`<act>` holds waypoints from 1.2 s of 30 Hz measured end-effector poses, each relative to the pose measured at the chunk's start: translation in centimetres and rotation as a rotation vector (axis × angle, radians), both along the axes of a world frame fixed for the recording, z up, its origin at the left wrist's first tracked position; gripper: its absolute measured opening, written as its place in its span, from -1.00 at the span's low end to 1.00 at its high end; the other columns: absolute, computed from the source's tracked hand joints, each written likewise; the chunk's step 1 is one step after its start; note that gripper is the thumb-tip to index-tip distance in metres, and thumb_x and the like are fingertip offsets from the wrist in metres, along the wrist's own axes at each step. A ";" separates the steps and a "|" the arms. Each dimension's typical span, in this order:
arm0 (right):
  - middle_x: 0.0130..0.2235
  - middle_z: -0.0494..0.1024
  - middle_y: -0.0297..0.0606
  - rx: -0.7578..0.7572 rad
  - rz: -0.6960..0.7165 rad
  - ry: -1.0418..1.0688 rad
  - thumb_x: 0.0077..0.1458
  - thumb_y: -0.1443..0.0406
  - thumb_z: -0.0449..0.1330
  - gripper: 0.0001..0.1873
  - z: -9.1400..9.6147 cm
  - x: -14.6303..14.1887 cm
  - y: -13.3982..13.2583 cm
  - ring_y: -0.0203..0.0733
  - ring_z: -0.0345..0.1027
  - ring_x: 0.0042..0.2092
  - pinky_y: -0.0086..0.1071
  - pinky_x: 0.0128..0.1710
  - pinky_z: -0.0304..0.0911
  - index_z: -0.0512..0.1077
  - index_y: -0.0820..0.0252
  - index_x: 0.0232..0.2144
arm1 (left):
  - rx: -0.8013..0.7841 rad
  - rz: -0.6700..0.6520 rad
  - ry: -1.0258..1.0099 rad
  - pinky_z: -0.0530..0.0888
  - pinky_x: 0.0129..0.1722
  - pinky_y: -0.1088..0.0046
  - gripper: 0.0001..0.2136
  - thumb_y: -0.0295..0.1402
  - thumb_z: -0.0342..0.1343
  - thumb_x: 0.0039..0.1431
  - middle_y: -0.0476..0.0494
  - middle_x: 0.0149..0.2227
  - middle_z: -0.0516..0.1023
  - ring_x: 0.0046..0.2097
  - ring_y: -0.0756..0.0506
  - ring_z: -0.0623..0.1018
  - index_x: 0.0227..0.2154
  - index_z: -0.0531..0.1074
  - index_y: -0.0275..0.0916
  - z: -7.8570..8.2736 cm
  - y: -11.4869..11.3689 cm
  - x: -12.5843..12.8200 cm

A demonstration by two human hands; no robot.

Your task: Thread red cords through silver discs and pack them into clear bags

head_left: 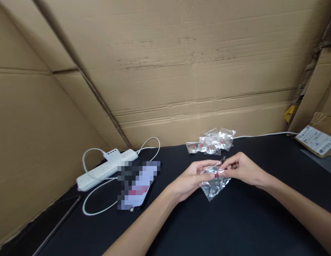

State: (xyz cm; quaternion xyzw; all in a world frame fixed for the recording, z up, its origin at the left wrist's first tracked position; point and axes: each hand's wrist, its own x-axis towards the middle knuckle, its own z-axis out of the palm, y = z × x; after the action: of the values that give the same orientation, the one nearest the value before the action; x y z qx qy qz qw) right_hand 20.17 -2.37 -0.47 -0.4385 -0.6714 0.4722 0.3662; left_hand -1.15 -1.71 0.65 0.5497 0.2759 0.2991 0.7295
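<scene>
Both my hands meet over the black table (235,227), holding one small clear plastic bag (215,185) with a red piece inside. My left hand (193,177) cups the bag from the left, fingers curled around its top. My right hand (240,169) pinches the bag's upper edge from the right. The bag hangs down crinkled below my fingers. Just behind my hands lies a pile of several similar clear bags (212,142) with red parts inside.
A white power strip (106,169) with white cables lies at the left, beside a phone (137,186). Cardboard walls (181,71) enclose the back and left. A cardboard parcel with a white label (316,139) sits at the right edge. A dark flat panel (56,220) lies bottom left.
</scene>
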 end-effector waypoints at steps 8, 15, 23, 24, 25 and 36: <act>-0.41 0.52 -0.25 0.130 -0.223 0.187 0.05 0.10 0.29 -0.70 1.6 -0.3 -0.5 -0.27 0.35 -0.40 -0.37 -0.39 0.28 0.54 0.20 -0.28 | 0.068 0.147 -0.125 0.35 0.08 0.25 -0.58 -0.43 0.29 0.06 -0.28 -0.04 0.56 -0.01 -0.18 0.54 0.02 0.44 -0.23 0.4 0.2 0.3; -0.37 0.49 -0.26 0.020 -0.114 0.262 -0.05 0.12 0.37 -0.66 0.6 -1.5 -0.6 -0.24 0.40 -0.37 -0.37 -0.38 0.34 0.41 0.20 -0.33 | 0.140 0.259 -0.158 0.36 0.11 0.23 -0.61 -0.38 0.27 0.09 -0.30 -0.03 0.55 0.06 -0.21 0.50 0.00 0.45 -0.27 0.5 0.2 0.3; -0.42 0.48 -0.28 0.151 -0.146 0.189 0.02 0.15 0.31 -0.74 0.6 -0.9 -0.4 -0.25 0.38 -0.37 -0.34 -0.31 0.32 0.42 0.22 -0.46 | 0.342 0.326 0.046 0.46 0.00 0.20 -0.76 -0.31 0.25 0.10 -0.27 -0.17 0.63 -0.08 -0.20 0.59 -0.17 0.52 -0.31 0.0 0.6 0.5; -0.42 0.47 -0.28 0.167 -0.150 0.171 0.03 0.15 0.31 -0.75 0.5 -0.8 -0.2 -0.25 0.37 -0.36 -0.34 -0.31 0.32 0.42 0.21 -0.46 | 0.376 0.344 0.074 0.48 -0.03 0.21 -0.78 -0.30 0.23 0.12 -0.26 -0.21 0.63 -0.12 -0.20 0.60 -0.22 0.53 -0.31 0.0 0.6 0.6; -0.42 0.47 -0.28 0.182 -0.155 0.155 0.03 0.16 0.30 -0.76 0.4 -0.6 0.0 -0.24 0.37 -0.36 -0.34 -0.31 0.32 0.42 0.21 -0.46 | 0.405 0.354 0.095 0.50 -0.06 0.21 -0.80 -0.28 0.21 0.13 -0.25 -0.23 0.63 -0.15 -0.19 0.61 -0.25 0.54 -0.31 -0.1 0.7 0.6; -0.43 0.46 -0.30 0.173 -0.142 0.136 0.02 0.15 0.29 -0.77 -0.6 -0.4 0.6 -0.25 0.38 -0.40 -0.35 -0.35 0.35 0.41 0.20 -0.43 | 0.492 0.227 0.321 0.49 -0.29 0.36 -0.83 -0.31 0.23 0.07 -0.14 -0.38 0.56 -0.36 -0.07 0.54 -0.32 0.52 -0.31 -1.6 1.7 0.0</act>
State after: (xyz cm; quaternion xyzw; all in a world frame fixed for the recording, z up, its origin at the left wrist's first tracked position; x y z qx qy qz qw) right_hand 19.80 -1.75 -1.11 -0.4188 -0.6503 0.4140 0.4799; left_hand -1.19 0.02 -0.98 0.7157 0.3666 0.3459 0.4834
